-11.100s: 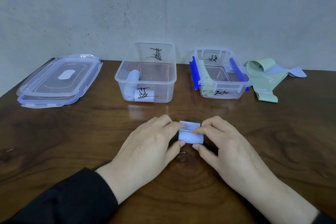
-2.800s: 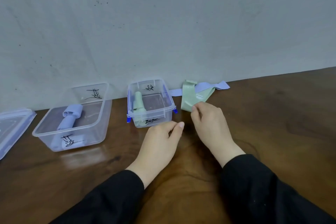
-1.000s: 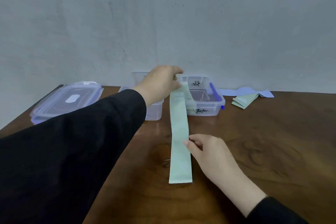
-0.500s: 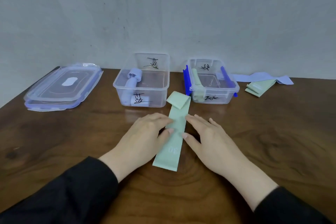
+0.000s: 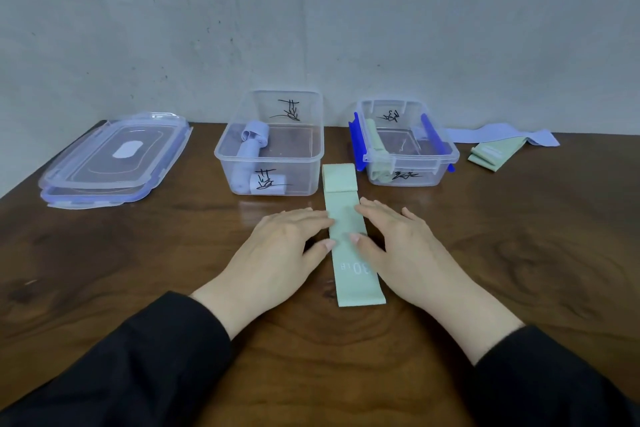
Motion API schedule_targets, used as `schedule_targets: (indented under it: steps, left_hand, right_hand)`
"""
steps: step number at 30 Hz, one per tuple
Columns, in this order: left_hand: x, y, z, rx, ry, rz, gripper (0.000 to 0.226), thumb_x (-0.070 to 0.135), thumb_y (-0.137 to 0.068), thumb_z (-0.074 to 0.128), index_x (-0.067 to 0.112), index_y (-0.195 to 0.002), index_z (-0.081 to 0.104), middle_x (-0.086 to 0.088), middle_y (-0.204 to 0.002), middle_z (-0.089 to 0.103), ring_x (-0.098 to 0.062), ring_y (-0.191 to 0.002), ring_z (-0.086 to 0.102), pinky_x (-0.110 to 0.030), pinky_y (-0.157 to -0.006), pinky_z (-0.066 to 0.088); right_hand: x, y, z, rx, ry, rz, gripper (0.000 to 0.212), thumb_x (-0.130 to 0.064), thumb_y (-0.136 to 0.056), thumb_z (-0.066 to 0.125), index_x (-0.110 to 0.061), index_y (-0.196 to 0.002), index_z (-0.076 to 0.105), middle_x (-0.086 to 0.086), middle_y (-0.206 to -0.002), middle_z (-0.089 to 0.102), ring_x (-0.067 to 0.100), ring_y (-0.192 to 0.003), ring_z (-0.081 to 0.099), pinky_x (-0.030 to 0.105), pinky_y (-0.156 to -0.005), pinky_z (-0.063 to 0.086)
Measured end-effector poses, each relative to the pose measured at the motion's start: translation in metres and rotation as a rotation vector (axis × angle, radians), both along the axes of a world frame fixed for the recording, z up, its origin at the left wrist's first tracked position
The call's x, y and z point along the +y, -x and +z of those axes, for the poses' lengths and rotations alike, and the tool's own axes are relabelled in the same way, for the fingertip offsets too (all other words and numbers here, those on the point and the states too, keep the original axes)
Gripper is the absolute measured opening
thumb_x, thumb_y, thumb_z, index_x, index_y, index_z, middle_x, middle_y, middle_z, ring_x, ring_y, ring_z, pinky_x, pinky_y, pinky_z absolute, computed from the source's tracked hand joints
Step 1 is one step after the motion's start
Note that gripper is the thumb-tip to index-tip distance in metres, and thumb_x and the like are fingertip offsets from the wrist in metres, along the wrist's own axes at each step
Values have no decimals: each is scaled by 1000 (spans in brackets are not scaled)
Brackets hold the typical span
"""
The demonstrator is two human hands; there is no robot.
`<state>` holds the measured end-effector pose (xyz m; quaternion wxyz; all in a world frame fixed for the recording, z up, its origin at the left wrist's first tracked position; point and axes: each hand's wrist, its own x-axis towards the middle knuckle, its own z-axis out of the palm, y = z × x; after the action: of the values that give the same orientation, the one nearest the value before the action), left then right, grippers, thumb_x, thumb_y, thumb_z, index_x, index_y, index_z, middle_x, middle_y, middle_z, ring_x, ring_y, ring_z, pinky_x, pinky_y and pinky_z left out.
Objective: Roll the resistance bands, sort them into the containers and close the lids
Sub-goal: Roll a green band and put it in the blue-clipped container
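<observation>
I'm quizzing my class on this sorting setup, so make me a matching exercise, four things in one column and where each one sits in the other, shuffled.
Things:
1. stacked lids
2. rolled purple bands
3. flat green band
4. unrolled purple band

Places:
A. between both hands
B. far right, by the wall
C. far left of the table
D. inside the left container

Pairs: 1-C, 2-D, 3-A, 4-B
</observation>
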<state>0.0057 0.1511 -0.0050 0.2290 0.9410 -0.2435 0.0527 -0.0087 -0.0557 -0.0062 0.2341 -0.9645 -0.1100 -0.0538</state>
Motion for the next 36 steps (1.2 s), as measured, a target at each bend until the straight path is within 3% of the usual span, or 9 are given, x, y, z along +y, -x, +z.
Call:
schedule_targets:
  steps: [2,4,7,11,14,17,23,31,36]
  left_hand:
    - [2,0,0,15,-10,-8,43,44,-99,48,33,-140,51,15,-148,43,0,-141,30,-32,-119,22]
    - [3,-1,-1,24,-6,-26,43,45,-99,46,34,-140,49,16,-150,41,2,-141,27,-31,-120,18]
    - [2,-4,-2,54,-24,-52,45,47,-99,44,35,-142,46,18,-153,36,3,-143,21,-33,-121,14]
    - [2,3,2,31,6,-68,32,43,-99,47,38,-129,55,20,-147,44,4,-140,28,-35,-119,21]
    - [4,21,15,-11,56,-128,11,38,-97,52,35,-103,60,21,-116,57,-1,-114,49,-31,-101,40]
    - [6,40,23,4,10,-257,8,38,-95,55,34,-91,61,17,-97,52,-7,-97,51,-26,-88,41]
    - [4,40,15,28,-79,-305,12,50,-89,59,38,-92,62,18,-91,50,-7,-88,46,-31,-87,42]
    - [-2,37,13,40,-23,-276,14,44,-90,52,37,-83,61,16,-80,47,-9,-82,48,-32,-82,43]
    - [-3,37,11,49,-4,-253,8,44,-86,53,38,-82,56,15,-80,48,-9,-82,49,-28,-79,42]
  right_hand:
    - [-2,5,8,-24,-128,-45,44,-42,-99,50,-32,-141,50,-18,-150,44,2,-140,37,32,-119,30]
    - [-6,13,18,-80,-179,-17,23,-38,-97,56,-34,-117,64,-19,-126,61,3,-118,55,23,-99,47]
    - [-14,27,30,-39,-205,149,8,-34,-93,63,-33,-85,64,-14,-91,61,9,-87,57,19,-73,45]
    - [-24,44,25,124,-119,355,12,-43,-92,63,-35,-83,63,-16,-98,61,13,-101,57,26,-90,44]
    - [-28,49,22,134,-28,378,15,-53,-91,57,-40,-87,65,-23,-107,57,9,-111,51,26,-96,39]
    - [-27,45,25,139,-1,387,8,-50,-88,64,-43,-86,62,-23,-108,55,10,-111,49,24,-97,37]
    - [-25,40,26,141,17,403,8,-46,-88,64,-39,-83,64,-23,-103,56,7,-106,51,24,-97,38]
    - [-25,37,25,131,-12,392,5,-39,-91,64,-37,-87,64,-22,-96,58,5,-102,52,20,-93,39]
    - [-22,37,24,101,2,401,5,-36,-91,60,-38,-86,62,-20,-92,55,8,-95,52,26,-90,40]
